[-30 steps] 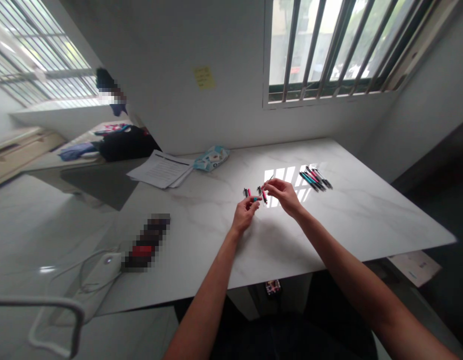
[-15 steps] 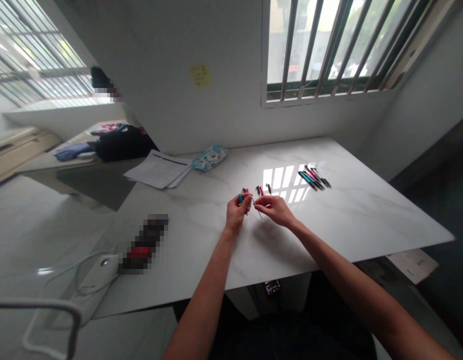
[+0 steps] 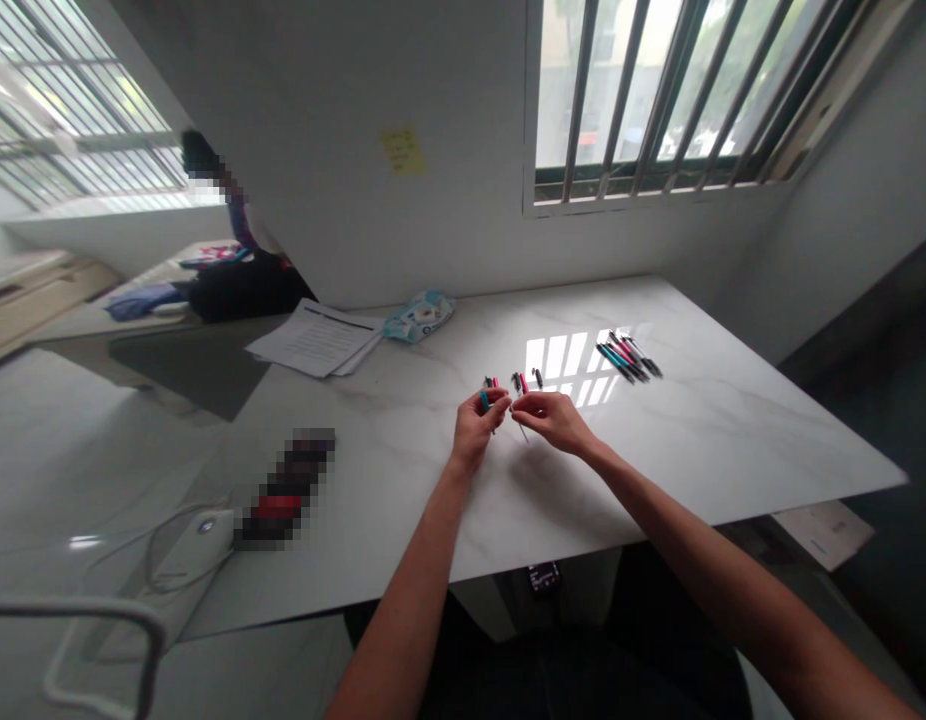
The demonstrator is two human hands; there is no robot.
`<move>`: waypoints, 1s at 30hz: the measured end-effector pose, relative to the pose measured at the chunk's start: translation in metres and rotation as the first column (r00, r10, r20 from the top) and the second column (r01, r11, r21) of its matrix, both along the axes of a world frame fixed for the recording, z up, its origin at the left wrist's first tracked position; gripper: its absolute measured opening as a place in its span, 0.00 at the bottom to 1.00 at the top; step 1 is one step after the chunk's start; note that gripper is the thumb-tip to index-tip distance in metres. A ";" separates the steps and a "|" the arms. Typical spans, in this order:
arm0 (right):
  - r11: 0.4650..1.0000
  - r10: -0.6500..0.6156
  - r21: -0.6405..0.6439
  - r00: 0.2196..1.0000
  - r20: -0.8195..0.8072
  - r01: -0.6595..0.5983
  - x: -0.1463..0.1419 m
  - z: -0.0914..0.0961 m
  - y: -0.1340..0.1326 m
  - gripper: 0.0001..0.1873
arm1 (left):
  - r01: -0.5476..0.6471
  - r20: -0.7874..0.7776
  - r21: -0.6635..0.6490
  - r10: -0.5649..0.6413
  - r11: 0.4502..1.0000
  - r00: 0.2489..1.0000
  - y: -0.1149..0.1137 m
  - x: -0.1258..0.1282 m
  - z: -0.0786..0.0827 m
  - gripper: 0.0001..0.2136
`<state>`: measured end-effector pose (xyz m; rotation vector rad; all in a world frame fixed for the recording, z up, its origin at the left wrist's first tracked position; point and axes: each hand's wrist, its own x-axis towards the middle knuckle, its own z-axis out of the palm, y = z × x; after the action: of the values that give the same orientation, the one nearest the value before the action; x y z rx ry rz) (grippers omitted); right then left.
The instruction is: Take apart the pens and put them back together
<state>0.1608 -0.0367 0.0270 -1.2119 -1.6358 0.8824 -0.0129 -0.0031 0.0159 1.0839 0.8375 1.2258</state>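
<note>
My left hand [image 3: 476, 428] is closed above the table, with a teal pen barrel piece [image 3: 485, 400] tucked between its fingers. Close beside it, my right hand [image 3: 551, 418] pinches a thin pen refill [image 3: 523, 432] that slants down below the fingertips. The fingertips of both hands nearly meet, and whether they touch is too small to tell. Just beyond them lie pink and black pen parts [image 3: 520, 382] and a short black pen part [image 3: 537, 378]. More pen parts [image 3: 491, 382] show behind my left hand, partly covered by it.
Several assembled pens [image 3: 628, 356] lie together on the right of the marble-patterned table [image 3: 763, 440]. At the back left are printed sheets [image 3: 320, 338] and a blue-white soft packet [image 3: 421, 316]. A blurred-out dark and red object [image 3: 287, 490] and a white device with a cable [image 3: 200, 550] sit left.
Both hands have shifted very slightly to the right, with the left fingertips coming closer to the right ones. The teal piece and the refill stay held.
</note>
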 end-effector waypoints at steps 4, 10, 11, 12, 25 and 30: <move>0.999 0.021 -0.033 1.000 -0.004 -0.021 -0.001 -0.001 -0.002 0.09 | -0.026 -0.013 -0.013 0.026 1.000 1.000 0.001 -0.002 0.002 0.18; 0.997 0.058 -0.044 0.998 0.039 -0.056 0.011 0.000 -0.007 0.13 | -0.164 0.049 0.002 0.164 0.986 0.985 0.005 -0.008 0.007 0.20; 1.000 0.010 -0.030 0.999 0.042 -0.009 0.017 0.001 -0.004 0.15 | -0.172 0.035 0.008 0.171 0.985 0.985 0.005 -0.008 0.007 0.20; 0.998 -0.053 -0.012 0.997 0.051 0.054 0.024 0.002 0.002 0.15 | -0.172 0.019 0.012 0.172 0.985 0.985 0.005 -0.008 0.006 0.19; 0.927 -0.362 0.036 0.863 0.352 0.374 0.063 -0.036 0.058 0.10 | -0.135 -0.197 0.102 0.153 0.986 0.968 0.002 -0.008 0.004 0.16; 0.924 -0.382 0.132 0.852 0.359 0.358 0.063 -0.051 0.060 0.11 | -0.120 -0.365 0.154 0.169 0.981 0.915 0.003 -0.007 0.001 0.13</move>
<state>0.2242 0.0231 -0.0241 -1.6633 -1.6244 0.3636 -0.0200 -0.0004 0.0164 1.4117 1.1618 1.2246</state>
